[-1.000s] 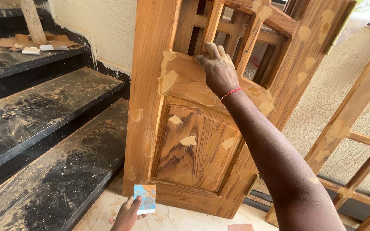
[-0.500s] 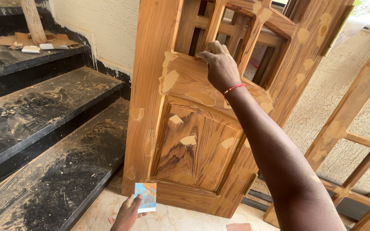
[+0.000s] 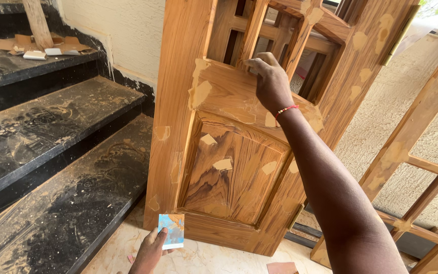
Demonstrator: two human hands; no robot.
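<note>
A varnished wooden door (image 3: 229, 167) with pale putty patches stands upright against the wall beside the stairs. My right hand (image 3: 269, 83), a red thread on its wrist, rests on the door's middle rail just under the open lattice window, fingers curled over the rail's upper edge. Low in the view, my left hand (image 3: 150, 251) holds a small blue and orange card-like scraper (image 3: 171, 231) near the door's bottom rail, not touching the wood.
Dusty black stone steps (image 3: 41, 152) rise on the left; cardboard scraps and small white pieces (image 3: 41, 48) lie on an upper step. Another wooden lattice frame (image 3: 422, 152) leans at the right. The floor is light marble with dust.
My right hand has slid slightly down and right along the middle rail. The left hand with the scraper stays where it was.
</note>
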